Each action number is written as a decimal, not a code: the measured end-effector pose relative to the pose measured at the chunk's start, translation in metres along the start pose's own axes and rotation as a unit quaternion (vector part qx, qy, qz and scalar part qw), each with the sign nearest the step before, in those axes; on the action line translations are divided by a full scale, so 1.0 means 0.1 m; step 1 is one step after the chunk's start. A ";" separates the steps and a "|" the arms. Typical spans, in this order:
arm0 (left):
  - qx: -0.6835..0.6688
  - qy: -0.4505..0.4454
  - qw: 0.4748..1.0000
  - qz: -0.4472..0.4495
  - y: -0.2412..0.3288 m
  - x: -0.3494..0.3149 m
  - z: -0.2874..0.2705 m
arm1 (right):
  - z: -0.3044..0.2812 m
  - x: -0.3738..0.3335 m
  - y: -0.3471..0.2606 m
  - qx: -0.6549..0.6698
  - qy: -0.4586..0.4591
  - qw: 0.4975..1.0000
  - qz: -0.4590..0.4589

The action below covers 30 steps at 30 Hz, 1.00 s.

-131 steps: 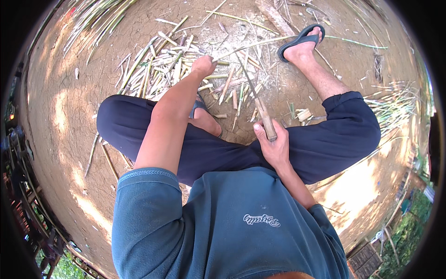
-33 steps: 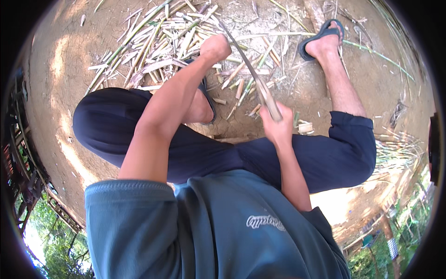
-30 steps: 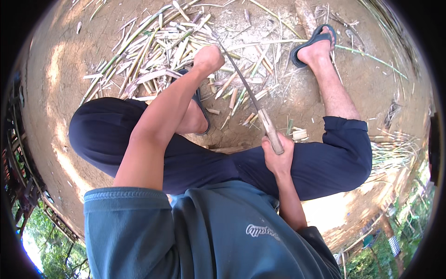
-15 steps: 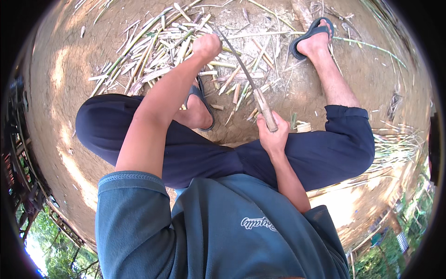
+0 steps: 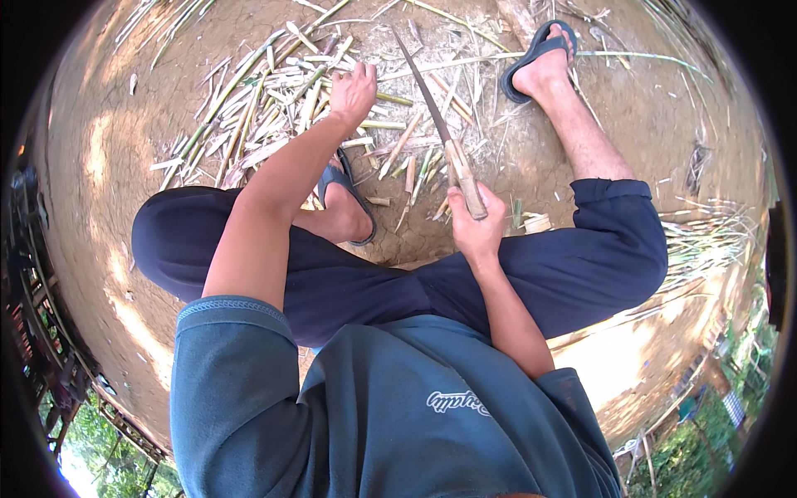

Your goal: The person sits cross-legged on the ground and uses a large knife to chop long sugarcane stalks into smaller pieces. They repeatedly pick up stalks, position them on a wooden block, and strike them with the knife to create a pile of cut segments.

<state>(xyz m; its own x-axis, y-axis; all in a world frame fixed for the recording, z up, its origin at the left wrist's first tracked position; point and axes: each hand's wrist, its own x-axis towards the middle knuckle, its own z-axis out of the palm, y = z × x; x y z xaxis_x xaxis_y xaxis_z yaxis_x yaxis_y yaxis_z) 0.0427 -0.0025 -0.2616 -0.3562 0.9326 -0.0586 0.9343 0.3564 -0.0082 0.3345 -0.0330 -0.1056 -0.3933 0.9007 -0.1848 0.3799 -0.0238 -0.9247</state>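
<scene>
My right hand [image 5: 480,222] is wrapped round the wooden handle of a long knife [image 5: 432,106]. The narrow, dark blade points away from me, its tip in the air over the ground near the cut stalks. My left hand [image 5: 354,91] reaches out over the right side of a pile of short cut stalks [image 5: 249,108], left of the blade. Its fingers look apart and bent downward, with nothing visible in them; the fingertips are partly hidden.
My sandalled feet rest on the dirt, the left foot [image 5: 344,212] beside the pile and the right foot [image 5: 544,70] farther out. A long green stalk [image 5: 639,55] runs across the far ground. A bundle of thin stalks [image 5: 706,241] lies beyond my right knee.
My left hand has moved slightly left and nearer, its closed fingers loosening over the pile. The knife stays in my right hand, shifted a little left.
</scene>
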 end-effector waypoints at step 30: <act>-0.202 -0.322 0.925 0.006 -0.16 0.29 0.21 | 0.35 -0.10 0.03 -0.058 -0.053 0.996 0.051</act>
<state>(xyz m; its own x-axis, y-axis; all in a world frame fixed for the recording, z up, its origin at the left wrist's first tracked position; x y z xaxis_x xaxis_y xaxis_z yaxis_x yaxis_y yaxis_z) 0.0171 0.0179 -0.2841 -0.1419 0.7552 -0.6399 0.8111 0.4592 0.3622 0.3099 -0.0571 -0.1182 -0.4305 0.8455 -0.3158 0.5139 -0.0580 -0.8559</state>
